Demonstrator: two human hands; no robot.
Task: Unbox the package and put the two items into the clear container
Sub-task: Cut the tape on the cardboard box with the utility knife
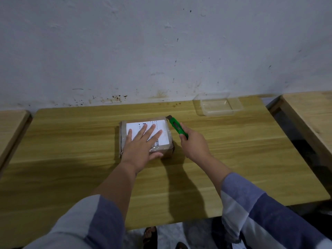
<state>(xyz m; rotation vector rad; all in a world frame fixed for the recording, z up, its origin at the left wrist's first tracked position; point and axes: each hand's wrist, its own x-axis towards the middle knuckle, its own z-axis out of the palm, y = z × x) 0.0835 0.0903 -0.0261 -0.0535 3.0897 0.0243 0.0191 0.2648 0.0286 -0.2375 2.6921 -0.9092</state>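
Observation:
A taped brown cardboard package (pixel 162 149) with a white shipping label lies in the middle of the wooden table (pixel 71 133). My left hand (pixel 142 142) presses flat on its top, fingers spread and straight. My right hand (pixel 193 142) grips a green utility knife (pixel 177 127), whose tip sits at the package's far right corner. An empty clear plastic container (pixel 218 105) stands at the table's back right, near the wall. The package's contents are hidden.
A white stained wall runs behind the table. Other wooden tables stand at the left (pixel 10 126) and right (pixel 309 112), with a gap on each side. Feet in sandals (pixel 150 234) show below the table's front edge.

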